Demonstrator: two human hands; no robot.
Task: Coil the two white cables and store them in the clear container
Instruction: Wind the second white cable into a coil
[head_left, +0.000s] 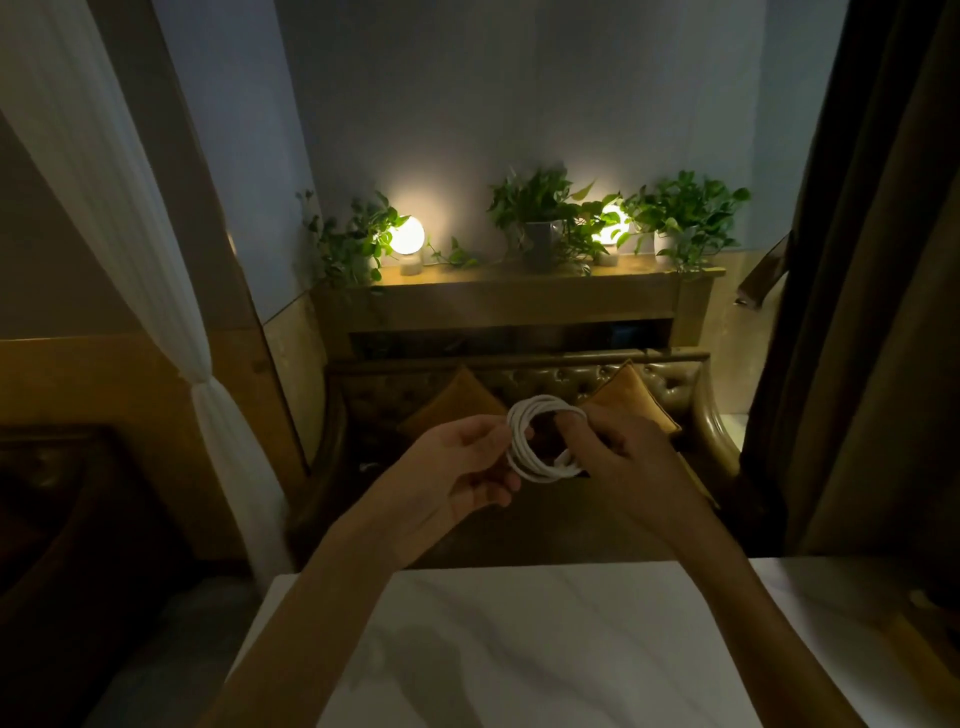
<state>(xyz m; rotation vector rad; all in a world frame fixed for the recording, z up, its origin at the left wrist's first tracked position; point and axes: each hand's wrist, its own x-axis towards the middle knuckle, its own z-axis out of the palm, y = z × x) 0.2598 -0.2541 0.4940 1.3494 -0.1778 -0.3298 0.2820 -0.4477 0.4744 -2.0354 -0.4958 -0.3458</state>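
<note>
One cable (514, 441) is coiled, gripped by left hand (457, 462) and right hand (618, 452); second cable and container are not seen.

A dim lounge or café booth: tufted leather bench (545, 379) with orange cushions (457, 402), globe lamps (407, 236) and potted plants (540, 218) on a shelf (519, 293), marble tabletop (545, 649)

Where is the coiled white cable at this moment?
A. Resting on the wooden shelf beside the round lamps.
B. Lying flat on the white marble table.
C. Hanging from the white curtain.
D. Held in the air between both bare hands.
D: the left hand and the right hand both grip the coiled white cable, which touches no part of the white marble table.
</note>
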